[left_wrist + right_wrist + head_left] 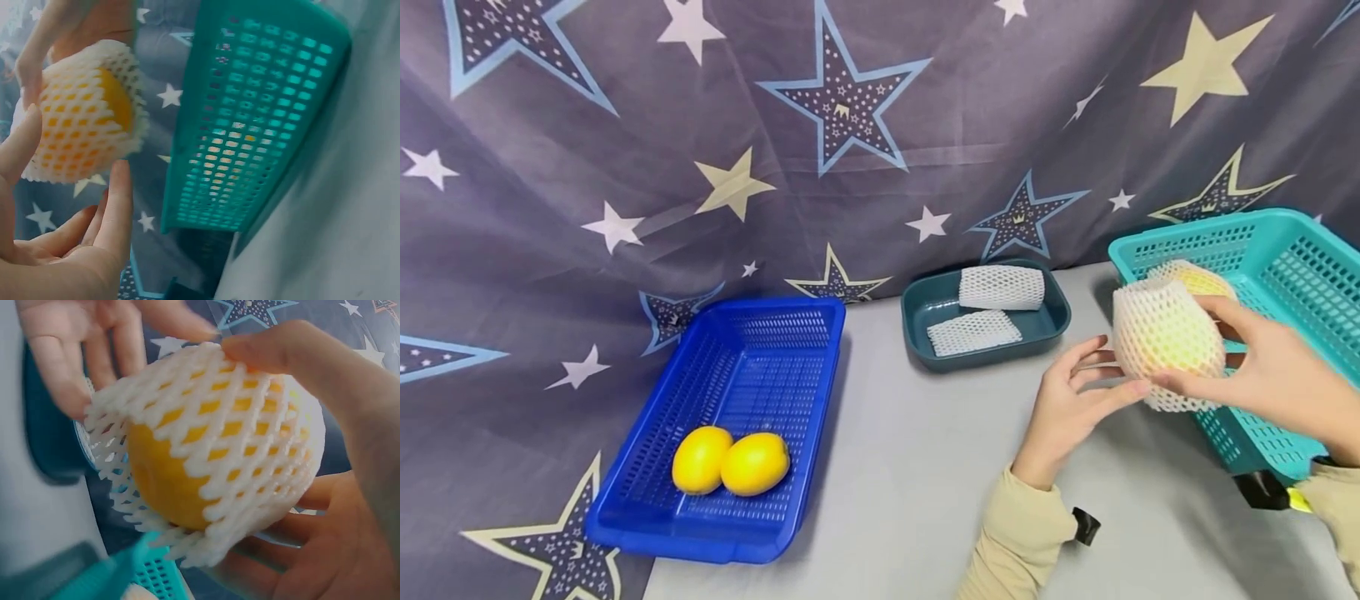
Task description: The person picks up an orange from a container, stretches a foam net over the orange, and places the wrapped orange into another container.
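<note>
My right hand [1281,375] grips a smooth yellow fruit [165,481] in a white foam net sleeve [1165,346], thumb on the near side and fingers behind. Part of the fruit shows bare at the sleeve's open end in both wrist views. My left hand [1071,408] is at the left side of the sleeve, its thumb and fingers extended and the fingertips right at the net's edge. Both hands are raised by the near left side of the teal basket [1285,221]. Inside that basket sits another sleeved yellow fruit [1206,279], partly hidden behind the held one.
Two bare yellow fruits [755,464] lie in a blue basket [820,400] on the left. A dark teal tray [917,333] at the back holds two flat foam net sleeves [1002,287]. Star-patterned cloth [865,208] hangs behind the grey table [895,500].
</note>
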